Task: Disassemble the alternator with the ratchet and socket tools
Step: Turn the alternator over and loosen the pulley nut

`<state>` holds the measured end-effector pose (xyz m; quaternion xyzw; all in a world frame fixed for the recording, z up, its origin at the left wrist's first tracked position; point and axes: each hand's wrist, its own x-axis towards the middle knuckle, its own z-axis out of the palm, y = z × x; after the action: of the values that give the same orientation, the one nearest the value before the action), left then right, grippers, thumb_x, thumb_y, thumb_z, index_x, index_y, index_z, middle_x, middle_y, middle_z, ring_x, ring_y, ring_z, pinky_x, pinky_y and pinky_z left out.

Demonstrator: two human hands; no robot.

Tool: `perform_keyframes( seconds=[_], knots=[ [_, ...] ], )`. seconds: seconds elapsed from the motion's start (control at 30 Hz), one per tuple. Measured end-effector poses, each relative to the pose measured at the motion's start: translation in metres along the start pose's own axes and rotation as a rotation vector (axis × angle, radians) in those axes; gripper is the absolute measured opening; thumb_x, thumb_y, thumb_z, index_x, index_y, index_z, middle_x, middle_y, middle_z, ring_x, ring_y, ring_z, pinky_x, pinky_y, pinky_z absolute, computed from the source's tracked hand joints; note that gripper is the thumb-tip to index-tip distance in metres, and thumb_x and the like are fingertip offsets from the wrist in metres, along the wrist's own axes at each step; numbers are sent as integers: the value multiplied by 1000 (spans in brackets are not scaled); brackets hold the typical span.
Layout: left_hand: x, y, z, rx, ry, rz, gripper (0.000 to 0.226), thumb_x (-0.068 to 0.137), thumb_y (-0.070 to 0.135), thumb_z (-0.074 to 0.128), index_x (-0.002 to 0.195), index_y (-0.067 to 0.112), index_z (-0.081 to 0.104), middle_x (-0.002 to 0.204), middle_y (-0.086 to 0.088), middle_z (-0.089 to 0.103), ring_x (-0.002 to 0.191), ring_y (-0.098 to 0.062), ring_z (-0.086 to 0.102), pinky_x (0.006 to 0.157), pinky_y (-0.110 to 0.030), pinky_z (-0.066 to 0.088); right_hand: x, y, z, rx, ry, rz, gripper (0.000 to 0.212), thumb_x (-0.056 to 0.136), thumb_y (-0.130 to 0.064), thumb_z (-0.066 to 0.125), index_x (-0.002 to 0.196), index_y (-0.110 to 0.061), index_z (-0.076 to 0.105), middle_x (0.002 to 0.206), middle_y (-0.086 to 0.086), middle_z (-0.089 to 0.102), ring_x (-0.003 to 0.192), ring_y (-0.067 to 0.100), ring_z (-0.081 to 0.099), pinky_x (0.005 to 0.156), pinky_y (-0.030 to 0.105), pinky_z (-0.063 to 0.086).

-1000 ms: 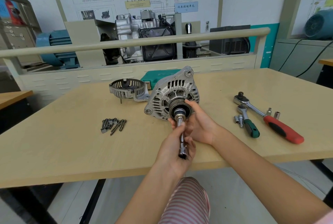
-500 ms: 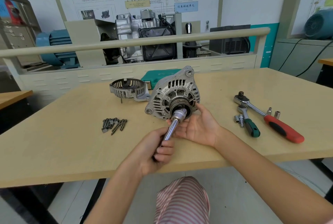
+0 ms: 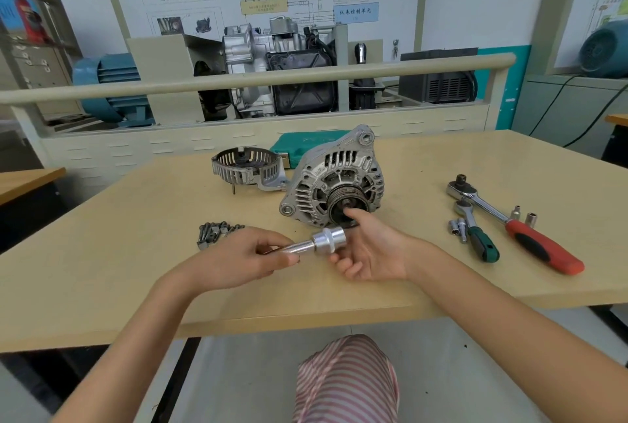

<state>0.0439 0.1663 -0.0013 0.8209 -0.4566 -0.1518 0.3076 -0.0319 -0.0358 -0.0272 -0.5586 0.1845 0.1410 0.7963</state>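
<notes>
Socket (image 3: 329,239) now pulled off the pulley (image 3: 346,206), swung level.
Gripped by its shank in left hand (image 3: 238,257); head touching right hand's (image 3: 368,252) relaxed fingers, just before the alternator (image 3: 334,178).

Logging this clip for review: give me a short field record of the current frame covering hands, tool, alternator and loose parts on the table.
left hand: grips the socket extension
right hand: open, fingertip at the pulley
alternator: on the table, pulley facing the camera
removed cover: left of the alternator
bolts: piled near the left hand
ratchets: lying at right
</notes>
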Motion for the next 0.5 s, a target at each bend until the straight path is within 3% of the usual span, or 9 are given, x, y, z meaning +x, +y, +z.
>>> perform_keyframes(
  seconds=[0.07, 0.13, 0.23, 0.3, 0.37, 0.5],
  knots=[
    [3, -1, -5, 395, 21, 125, 11, 93, 43, 51, 90, 39, 60, 65, 11, 54, 59, -5, 46, 59, -28, 40, 2, -4, 6, -115, 32, 41, 54, 97, -51, 21, 86, -9, 54, 53, 2, 47, 37, 8, 36, 30, 14, 26],
    [4, 3, -10, 720, 116, 212, 15, 94, 46, 45, 102, 41, 57, 77, 12, 60, 69, -4, 52, 62, -28, 41, 4, -5, 12, -163, 51, 68, 50, 97, -45, 24, 79, -9, 53, 50, 0, 43, 33, 7, 32, 28, 14, 22],
    [6, 4, -14, 1060, 299, 478, 15, 83, 34, 68, 98, 32, 68, 69, 7, 62, 65, -17, 58, 58, -26, 41, 7, -3, 16, -196, 29, 63, 36, 95, -31, 26, 77, -10, 48, 49, 0, 42, 32, 5, 30, 25, 13, 20],
    [4, 2, -15, 1187, 430, 576, 22, 74, 18, 77, 93, 27, 72, 60, 5, 57, 58, -19, 54, 58, -27, 41, 9, -2, 19, -203, 15, 55, 33, 96, -29, 25, 77, -11, 45, 49, 0, 42, 31, 5, 29, 25, 13, 19],
    [3, -5, -18, 1252, 543, 624, 30, 80, 4, 60, 96, 26, 71, 61, 4, 54, 60, -20, 52, 62, -31, 39, 12, 0, 24, -245, 19, 45, 32, 96, -29, 25, 76, -12, 43, 48, 0, 43, 30, 4, 28, 25, 12, 18],
    [-4, -22, -23, 1188, 566, 603, 25, 84, 12, 56, 101, 22, 72, 60, 1, 54, 55, -21, 53, 55, -30, 41, 19, 0, 34, -293, 37, -2, 33, 96, -30, 28, 72, -12, 43, 46, -1, 45, 29, 4, 28, 25, 12, 18]
  ],
)
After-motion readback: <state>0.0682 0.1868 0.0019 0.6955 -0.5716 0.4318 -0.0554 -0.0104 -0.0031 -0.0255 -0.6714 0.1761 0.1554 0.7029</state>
